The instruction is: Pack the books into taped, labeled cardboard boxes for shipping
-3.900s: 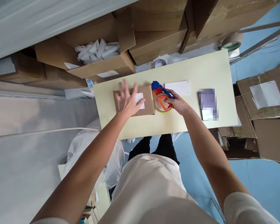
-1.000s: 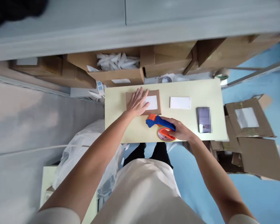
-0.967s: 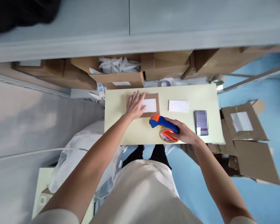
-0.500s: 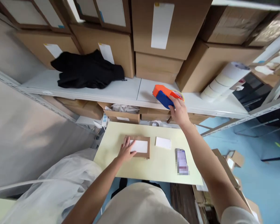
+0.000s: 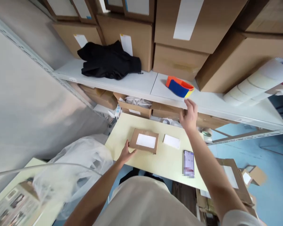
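Observation:
A small cardboard box point(image 5: 135, 141) with a white label point(image 5: 146, 141) lies on the pale yellow table point(image 5: 165, 168). My left hand point(image 5: 127, 153) is at the box's near left corner, thumb and fingers apart. Over the table's far right part, just in front of the shelf edge, my right hand point(image 5: 189, 115) is raised with its fingers parted and nothing in them. Beyond its fingertips an orange and blue tape dispenser point(image 5: 178, 88) rests on the white shelf. Right of the box lie a stack of white labels point(image 5: 171, 141) and a phone point(image 5: 188, 163), its screen partly pixelated.
The white shelf point(image 5: 132, 83) crosses behind the table, carrying a black garment point(image 5: 110, 61), large cartons point(image 5: 179, 59) and label rolls point(image 5: 252, 80). A translucent plastic bag point(image 5: 85, 157) bulges at the left. Cardboard boxes point(image 5: 235, 179) are piled at the lower right.
My right hand has let go of the tape dispenser, now on the shelf, and drawn back. My left hand has slid off the label to the box's corner. The view has shifted.

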The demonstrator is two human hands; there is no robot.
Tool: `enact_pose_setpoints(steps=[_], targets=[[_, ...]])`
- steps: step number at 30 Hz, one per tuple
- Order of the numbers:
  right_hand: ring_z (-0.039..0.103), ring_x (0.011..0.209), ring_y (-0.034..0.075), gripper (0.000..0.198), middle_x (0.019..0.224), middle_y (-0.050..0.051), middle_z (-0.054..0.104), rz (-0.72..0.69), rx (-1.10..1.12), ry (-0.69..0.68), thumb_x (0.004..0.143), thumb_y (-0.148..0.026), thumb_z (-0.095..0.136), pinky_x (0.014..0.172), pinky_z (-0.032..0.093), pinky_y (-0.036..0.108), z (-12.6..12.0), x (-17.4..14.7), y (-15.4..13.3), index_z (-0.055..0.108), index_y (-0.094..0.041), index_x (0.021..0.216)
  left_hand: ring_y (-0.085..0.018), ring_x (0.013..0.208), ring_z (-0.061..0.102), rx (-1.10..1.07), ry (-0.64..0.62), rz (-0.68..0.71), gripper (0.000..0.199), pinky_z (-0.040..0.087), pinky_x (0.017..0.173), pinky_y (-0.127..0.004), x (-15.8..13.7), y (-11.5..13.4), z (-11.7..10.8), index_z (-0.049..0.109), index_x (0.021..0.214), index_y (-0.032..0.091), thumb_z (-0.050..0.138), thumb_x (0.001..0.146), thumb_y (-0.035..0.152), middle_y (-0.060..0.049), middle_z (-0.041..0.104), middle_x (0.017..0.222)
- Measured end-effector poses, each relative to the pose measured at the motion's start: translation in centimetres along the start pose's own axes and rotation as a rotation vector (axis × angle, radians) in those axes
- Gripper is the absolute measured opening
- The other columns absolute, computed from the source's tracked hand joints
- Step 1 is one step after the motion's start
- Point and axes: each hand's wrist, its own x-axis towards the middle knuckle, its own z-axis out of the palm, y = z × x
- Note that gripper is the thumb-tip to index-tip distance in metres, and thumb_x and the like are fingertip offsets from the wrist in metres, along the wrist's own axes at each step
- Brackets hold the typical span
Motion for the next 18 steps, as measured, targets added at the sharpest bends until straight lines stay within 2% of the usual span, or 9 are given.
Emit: enact_pose_setpoints(steps=[2,4,6,7,8,10,14,18], targets=[[0.048,0.118,0.029,0.054,0.122,0.015,0.052,0.205,0.116,-0.057,0.079,-0.017,0.044,0.096,0.042,0.052,1.7,-9.0,-1.3,0.04,-0.019,0.133,-0.029,0.133,0.04,-0.055,-0.022,-0.018,0.097,0.032,0.109,-0.041,0.1,-0.8,0.1,0.017,0.146,0.015,0.07,0.068,0.037,-0.018,0.042,0.143],[0.054,0.111,0.028,0.065,0.118,0.015,0.054,0.436,0.24,-0.287,0.071,-0.013,0.045,0.091,0.047,0.049,4.2,-17.9,-2.9,0.036,-0.017,0.135,-0.028,0.13,0.043,-0.078,-0.053,-0.018,0.091,0.036,0.106,-0.041,0.3,-1.4,0.2,0.026,0.143,0.017,0.072,0.065,0.029,-0.016,0.046,0.141],[0.052,0.116,0.028,0.076,0.127,0.016,0.051,0.618,0.338,-0.517,0.064,-0.012,0.048,0.091,0.048,0.047,6.8,-24.4,-4.6,0.033,-0.018,0.138,-0.028,0.126,0.048,-0.068,-0.089,-0.012,0.083,0.04,0.102,-0.04,0.5,-1.7,0.2,0.035,0.138,0.017,0.069,0.063,0.021,-0.014,0.05,0.136],[0.051,0.118,0.028,0.078,0.129,0.015,0.05,0.675,0.381,-0.591,0.062,-0.012,0.05,0.092,0.048,0.047,7.9,-26.3,-5.4,0.033,-0.02,0.138,-0.027,0.124,0.05,-0.061,-0.105,-0.006,0.08,0.042,0.099,-0.039,0.6,-1.7,0.2,0.037,0.136,0.017,0.067,0.063,0.017,-0.014,0.053,0.134],[0.051,0.119,0.026,0.077,0.13,0.013,0.051,0.72,0.422,-0.622,0.063,-0.014,0.05,0.093,0.048,0.046,8.7,-27.4,-6.1,0.033,-0.022,0.138,-0.026,0.122,0.052,-0.053,-0.114,0.001,0.077,0.044,0.097,-0.039,0.6,-1.6,0.1,0.039,0.135,0.017,0.065,0.063,0.014,-0.013,0.055,0.131],[0.054,0.114,0.025,0.071,0.126,0.011,0.054,0.774,0.461,-0.618,0.068,-0.02,0.053,0.091,0.049,0.044,9.2,-27.6,-7.3,0.037,-0.025,0.136,-0.025,0.115,0.056,-0.026,-0.091,0.024,0.071,0.047,0.091,-0.037,0.5,-1.0,-0.4,0.043,0.132,0.016,0.062,0.063,0.014,-0.012,0.059,0.123],[0.061,0.094,0.025,0.053,0.112,0.012,0.059,0.776,0.436,-0.554,0.078,-0.044,0.054,0.084,0.05,0.04,6.8,-24.5,-8.8,0.051,-0.021,0.126,-0.019,0.09,0.061,0.012,0.027,0.14,0.049,0.051,0.076,-0.031,0.2,1.4,-2.2,0.054,0.121,0.017,0.057,0.075,0.033,-0.009,0.063,0.106],[0.059,0.094,0.026,0.058,0.098,0.011,0.062,0.862,0.337,-0.522,0.087,-0.059,0.033,0.086,0.047,0.039,5.2,-22.7,-9.6,0.059,-0.018,0.119,-0.017,0.074,0.058,0.122,0.046,0.257,0.035,0.048,0.072,-0.028,0.6,3.8,-3.3,0.067,0.094,0.016,0.046,0.084,0.043,-0.006,0.062,0.079]])
